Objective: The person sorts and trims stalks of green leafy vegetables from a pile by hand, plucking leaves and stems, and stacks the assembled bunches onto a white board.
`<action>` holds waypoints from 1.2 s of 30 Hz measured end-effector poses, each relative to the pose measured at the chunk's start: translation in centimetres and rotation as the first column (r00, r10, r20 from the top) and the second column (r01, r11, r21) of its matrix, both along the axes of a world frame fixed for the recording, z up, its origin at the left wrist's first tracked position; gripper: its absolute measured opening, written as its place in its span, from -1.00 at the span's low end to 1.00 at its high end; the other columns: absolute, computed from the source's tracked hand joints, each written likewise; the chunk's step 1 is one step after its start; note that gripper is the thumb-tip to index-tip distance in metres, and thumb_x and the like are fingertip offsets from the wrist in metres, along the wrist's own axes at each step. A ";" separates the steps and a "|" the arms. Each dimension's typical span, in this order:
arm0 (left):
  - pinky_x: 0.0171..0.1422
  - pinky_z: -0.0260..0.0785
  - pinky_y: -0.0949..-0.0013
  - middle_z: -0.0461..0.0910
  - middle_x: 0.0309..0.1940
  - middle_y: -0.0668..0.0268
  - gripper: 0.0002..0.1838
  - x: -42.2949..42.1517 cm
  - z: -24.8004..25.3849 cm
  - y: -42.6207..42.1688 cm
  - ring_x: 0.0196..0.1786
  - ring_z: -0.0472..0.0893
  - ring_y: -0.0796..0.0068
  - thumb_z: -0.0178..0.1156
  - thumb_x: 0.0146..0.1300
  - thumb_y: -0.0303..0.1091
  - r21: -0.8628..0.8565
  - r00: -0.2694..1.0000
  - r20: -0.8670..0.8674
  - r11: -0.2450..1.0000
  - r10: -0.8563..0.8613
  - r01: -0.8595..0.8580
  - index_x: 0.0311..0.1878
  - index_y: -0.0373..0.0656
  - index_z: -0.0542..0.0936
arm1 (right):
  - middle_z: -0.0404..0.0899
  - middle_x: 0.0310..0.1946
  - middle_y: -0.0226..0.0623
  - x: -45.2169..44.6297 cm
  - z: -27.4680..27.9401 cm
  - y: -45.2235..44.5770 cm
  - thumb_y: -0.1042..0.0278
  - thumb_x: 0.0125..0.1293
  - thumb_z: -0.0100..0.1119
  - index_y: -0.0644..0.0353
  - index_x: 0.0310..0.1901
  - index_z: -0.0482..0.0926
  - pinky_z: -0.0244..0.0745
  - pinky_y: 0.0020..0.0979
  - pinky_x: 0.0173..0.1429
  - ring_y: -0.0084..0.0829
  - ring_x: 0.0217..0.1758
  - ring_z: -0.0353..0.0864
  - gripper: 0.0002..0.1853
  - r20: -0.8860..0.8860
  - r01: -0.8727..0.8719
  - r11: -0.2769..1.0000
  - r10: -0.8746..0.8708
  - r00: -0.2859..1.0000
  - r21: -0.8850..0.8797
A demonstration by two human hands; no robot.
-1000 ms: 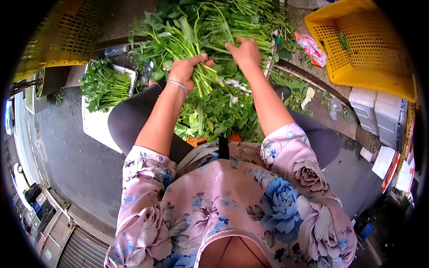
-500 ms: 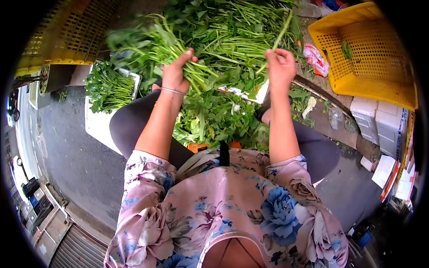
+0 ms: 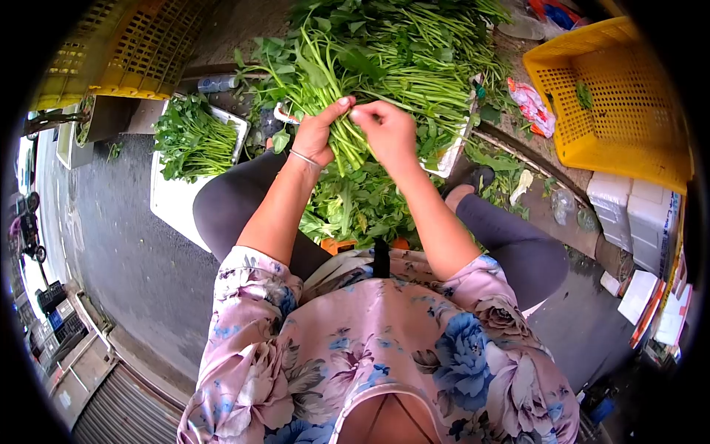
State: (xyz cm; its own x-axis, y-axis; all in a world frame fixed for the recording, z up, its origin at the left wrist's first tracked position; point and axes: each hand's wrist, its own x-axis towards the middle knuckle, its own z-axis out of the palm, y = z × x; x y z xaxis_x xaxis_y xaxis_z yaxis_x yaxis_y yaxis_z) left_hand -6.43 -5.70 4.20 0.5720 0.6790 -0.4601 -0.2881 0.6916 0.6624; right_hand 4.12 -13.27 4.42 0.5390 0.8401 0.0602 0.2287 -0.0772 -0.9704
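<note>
My left hand [image 3: 316, 135] is wrapped round a bunch of leafy green stems [image 3: 344, 137], leaves pointing away from me and stem ends towards me. Close against the bunch's right side is my right hand [image 3: 388, 135], its fingers pinched together; what they hold, if anything, is hidden. Behind both hands lies a large pile of the same greens [image 3: 421, 63]. Loose leaves [image 3: 359, 203] fill the space between my legs, below the bunch.
More stems [image 3: 196, 140] lie on a white foam lid [image 3: 174, 203] at left. Yellow crates [image 3: 151, 48] stand upper left, and another yellow crate [image 3: 610, 111] is at right above white foam boxes [image 3: 647, 222]. A plastic bottle [image 3: 218, 83] lies beyond the lid.
My right hand has come back left from the pile's edge to the bunch; the single stem seen in it is no longer visible there. My left hand has moved slightly right with the bunch.
</note>
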 end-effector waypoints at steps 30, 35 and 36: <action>-0.44 0.51 0.28 0.53 -0.45 0.17 -0.81 -0.9 0.5 2.0 -0.46 0.59 0.28 0.15 0.07 -0.50 0.213 0.924 -0.134 0.921 0.359 -0.327 -0.25 -0.33 0.43 | 0.53 -0.44 -0.09 1.3 -2.6 -7.8 0.14 0.14 0.12 0.19 -0.43 0.53 0.41 -0.28 -0.22 -0.31 -0.37 0.52 -0.74 -0.078 -0.346 0.415 0.540 0.838 -0.841; -0.23 0.50 0.22 0.47 -0.45 0.19 -0.88 -2.1 3.5 2.8 -0.38 0.54 0.34 0.07 0.10 -0.58 0.125 0.893 0.090 0.885 0.440 -0.448 -0.26 -0.32 0.40 | 0.43 -0.07 -0.14 7.5 -0.9 -4.3 0.26 0.08 0.18 0.15 0.07 0.36 0.37 -0.23 -0.11 -0.29 -0.14 0.48 -0.51 0.524 0.205 0.755 0.208 0.826 -0.623; -0.19 0.49 0.22 0.46 -0.46 0.21 -0.88 -2.3 3.2 3.1 -0.39 0.51 0.38 0.06 0.10 -0.57 0.028 0.889 0.150 0.897 0.434 -0.442 -0.26 -0.31 0.41 | 0.46 -0.10 -0.19 9.1 -0.4 -2.6 0.32 0.08 0.18 0.14 0.12 0.32 0.37 -0.28 -0.15 -0.34 -0.18 0.48 -0.48 0.690 0.293 0.820 0.163 0.705 -0.493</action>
